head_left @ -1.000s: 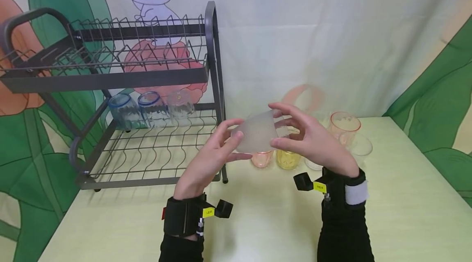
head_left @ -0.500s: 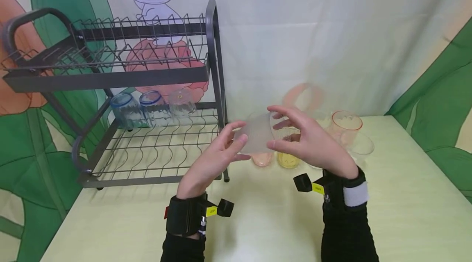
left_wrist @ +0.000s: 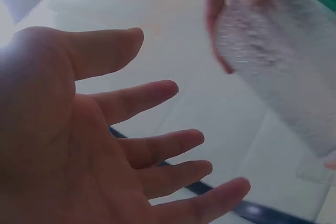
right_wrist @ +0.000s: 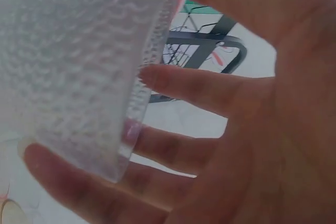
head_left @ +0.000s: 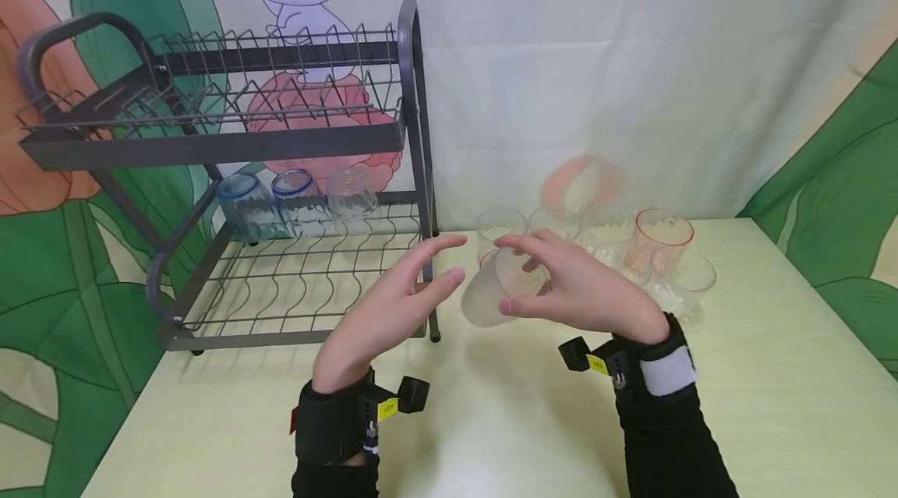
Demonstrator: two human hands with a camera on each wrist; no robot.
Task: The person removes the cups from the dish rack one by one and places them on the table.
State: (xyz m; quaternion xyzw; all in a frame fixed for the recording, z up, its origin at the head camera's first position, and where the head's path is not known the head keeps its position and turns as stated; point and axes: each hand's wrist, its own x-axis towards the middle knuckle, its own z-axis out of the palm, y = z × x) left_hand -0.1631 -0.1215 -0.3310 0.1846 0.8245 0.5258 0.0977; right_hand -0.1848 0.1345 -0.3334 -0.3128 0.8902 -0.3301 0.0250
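My right hand [head_left: 582, 280] holds a frosted, translucent cup [head_left: 482, 297] by its rim end, tilted above the table. In the right wrist view, the pebbled wall of the cup [right_wrist: 79, 61] lies between the thumb and the fingers, with fingertips against the rim. My left hand [head_left: 386, 303] is apart from the cup, to its left, near the rack's front right corner. Its fingers are spread and fairly straight in the left wrist view, with nothing in the palm [left_wrist: 79, 145]. Behind the right hand, the glasses on the table are partly hidden.
A dark two-tier dish rack [head_left: 281, 338] stands at the left. On its lower tier sit a blue glass [head_left: 251, 210], a blue-rimmed glass [head_left: 300, 206] and a clear glass [head_left: 351, 196]. Several glasses, one orange-rimmed [head_left: 659, 245], stand at the back right before a curtain [head_left: 519, 93].
My left hand has let go of the cup and drawn back to the left. The cup, now in the right hand alone, has dropped lower and tilted more. The head view has shifted slightly.
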